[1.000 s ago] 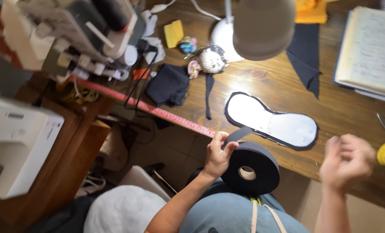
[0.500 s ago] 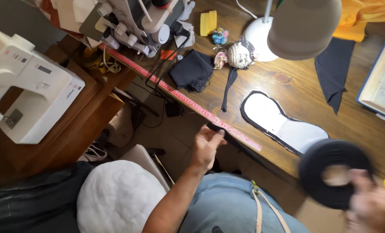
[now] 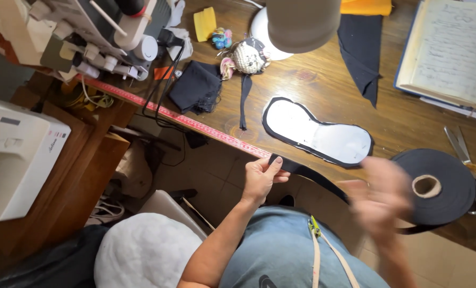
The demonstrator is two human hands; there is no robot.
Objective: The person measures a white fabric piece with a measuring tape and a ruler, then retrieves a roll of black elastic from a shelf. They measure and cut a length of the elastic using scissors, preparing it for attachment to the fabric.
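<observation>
Black tape (image 3: 312, 176) is stretching across the lower middle of the frame, and I am seeing my left hand (image 3: 262, 178) pinching its free end between thumb and fingers, right at the front edge of the wooden worktop (image 3: 408, 112). That end is lying just beside the red measuring tape (image 3: 195, 122) that is running along the worktop's edge toward the upper left. From my grip the strip is slanting down to the right, toward the big black roll (image 3: 435, 186) that is resting on the worktop at the right of the frame, its pale core facing up. My right hand (image 3: 379, 197) is showing only as a blur in front of the roll's left side, so I cannot tell whether its grip is spread or pressed together. Above the strip, a white sole-shaped piece with a black border (image 3: 318, 133) is lying flat in the centre. Scissors (image 3: 459, 146) are lying at the right, just above the roll. A white sewing machine (image 3: 17, 154) is sitting at the far left.
</observation>
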